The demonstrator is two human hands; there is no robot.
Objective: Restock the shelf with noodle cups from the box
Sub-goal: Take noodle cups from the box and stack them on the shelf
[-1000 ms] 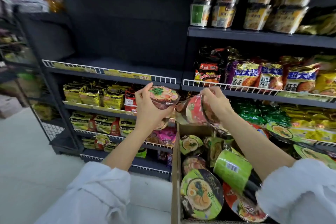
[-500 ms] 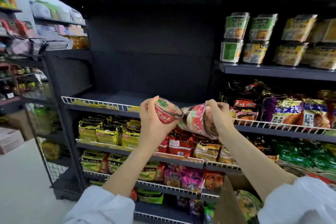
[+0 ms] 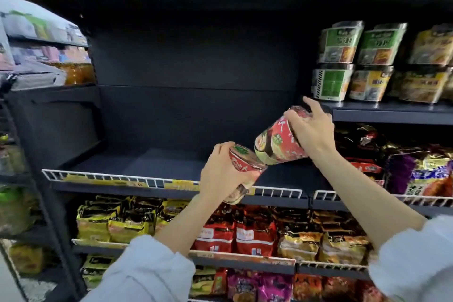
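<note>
My left hand [image 3: 220, 174] grips a red noodle cup [image 3: 245, 167], tilted, at the white wire front rail [image 3: 117, 176] of a dark bare shelf [image 3: 152, 159]. My right hand [image 3: 311, 130] holds a second red noodle cup [image 3: 279, 144] by its base, tipped on its side with the lid facing left, just above the shelf's right end. The two cups nearly touch. The box is out of view.
Stacked square noodle tubs [image 3: 338, 64] fill the shelf at upper right. Noodle packets [image 3: 416, 171] sit behind a wire rail at right, and yellow and red packets [image 3: 220, 233] fill the shelves below. A side rack [image 3: 36, 56] stands at left.
Both hands have risen with their cups from the box to the bare shelf. My view has tilted up, so the box has dropped out of sight. The right cup is now higher.
</note>
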